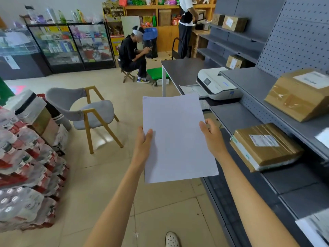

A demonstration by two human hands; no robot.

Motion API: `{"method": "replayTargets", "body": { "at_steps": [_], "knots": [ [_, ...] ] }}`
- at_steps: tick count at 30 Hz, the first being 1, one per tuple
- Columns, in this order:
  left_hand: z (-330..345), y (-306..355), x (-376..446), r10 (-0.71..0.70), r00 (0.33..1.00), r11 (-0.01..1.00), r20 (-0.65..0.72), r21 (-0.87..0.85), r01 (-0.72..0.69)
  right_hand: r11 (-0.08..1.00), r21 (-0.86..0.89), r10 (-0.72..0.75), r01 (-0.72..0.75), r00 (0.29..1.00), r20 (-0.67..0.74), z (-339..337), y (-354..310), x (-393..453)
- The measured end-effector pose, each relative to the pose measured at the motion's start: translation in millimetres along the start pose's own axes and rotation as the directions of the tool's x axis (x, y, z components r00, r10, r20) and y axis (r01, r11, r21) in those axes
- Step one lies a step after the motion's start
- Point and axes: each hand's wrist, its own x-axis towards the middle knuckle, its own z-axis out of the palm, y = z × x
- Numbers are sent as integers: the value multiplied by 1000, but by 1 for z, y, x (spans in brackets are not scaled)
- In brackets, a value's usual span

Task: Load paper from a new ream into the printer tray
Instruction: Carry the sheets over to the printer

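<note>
I hold a stack of white paper [178, 138] flat in front of me with both hands. My left hand [143, 141] grips its left edge, thumb on top. My right hand [211, 135] grips the right edge. The white printer [218, 83] sits on the dark table beyond the paper, with its paper tray [191, 89] pulled out toward me. A ream in brown wrapping [265, 146], open at its left end with white sheets showing, lies on the grey shelf to my right.
Grey metal shelving [236, 114] with brown parcels runs along the right. A grey chair [89, 111] stands on the tiled floor to the left, beside stacked bottle packs [26, 166]. One person sits on a stool and another stands farther back.
</note>
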Motion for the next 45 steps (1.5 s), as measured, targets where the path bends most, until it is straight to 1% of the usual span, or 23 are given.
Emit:
{"method": "replayTargets", "body": {
  "at_steps": [2, 8, 13, 16, 21, 25, 32, 37, 40, 43, 45],
  "knots": [
    [7, 2, 29, -5, 1000, 1000, -20, 4, 5, 1000, 19, -6, 5, 1000, 13, 2, 2, 34],
    [20, 4, 109, -2, 999, 1000, -47, 20, 3, 998, 5, -58, 58, 998, 26, 13, 9, 124],
    [25, -7, 161, -12, 999, 998, -47, 56, 14, 999, 24, -40, 39, 998, 45, 18, 19, 173],
    [31, -13, 191, -5, 999, 998, -48, 62, 8, 1000, 15, -19, 18, 1000, 20, 21, 24, 200],
    [37, -23, 250, -37, 999, 999, 2, 33, 37, 1000, -13, -12, 11, 999, -42, 30, 30, 249],
    [36, -28, 313, -70, 996, 997, 49, 39, 68, 997, -77, -30, 23, 996, -83, 45, 30, 299],
    [22, -34, 435, -58, 993, 996, 98, 76, 51, 996, -90, -13, 2, 992, -128, 83, 29, 401],
    [19, -39, 513, -42, 988, 997, 149, 73, 31, 994, -105, -39, 17, 977, -211, 108, 38, 460],
    [23, -47, 544, -73, 981, 995, 180, 76, 60, 997, -81, -9, -11, 968, -250, 115, 48, 482],
    [32, -53, 570, -99, 971, 994, 219, 64, 87, 995, -89, 24, -49, 966, -257, 113, 56, 505],
    [41, -55, 588, -111, 969, 993, 222, 64, 100, 992, -98, 48, -75, 967, -252, 111, 62, 522]
  ]
}}
